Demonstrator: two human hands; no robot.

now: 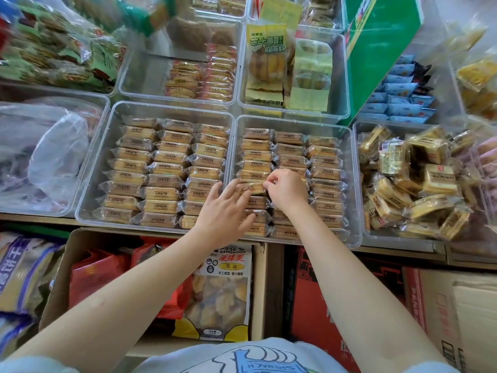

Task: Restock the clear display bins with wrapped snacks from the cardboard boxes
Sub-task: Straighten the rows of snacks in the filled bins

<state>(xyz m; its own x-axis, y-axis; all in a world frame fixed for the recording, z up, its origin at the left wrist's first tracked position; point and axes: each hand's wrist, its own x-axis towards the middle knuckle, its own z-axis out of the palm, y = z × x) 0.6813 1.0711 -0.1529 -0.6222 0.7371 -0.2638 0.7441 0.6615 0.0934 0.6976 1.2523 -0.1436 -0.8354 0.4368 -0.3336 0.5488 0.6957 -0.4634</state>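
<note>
Two clear display bins sit side by side on the shelf, each packed with neat rows of tan wrapped snacks. Both hands work in the right bin [354, 184]. My right hand [286, 191] pinches the clear wrapper end of one wrapped snack [251, 187] in the left column. My left hand [224, 208] lies with straight fingers spread over the packs just below it, pressing on them. The left bin [107, 146] holds three full columns. A third bin [359, 181] at right holds a loose heap of the same snacks.
Below the shelf an open cardboard box [57, 278] holds red and clear snack bags. A red carton [309, 300] and a taped box [443, 305] stand at lower right. Behind are bins of yellow-green packs [340, 76], a green box [376, 49] and blue packets [398, 95].
</note>
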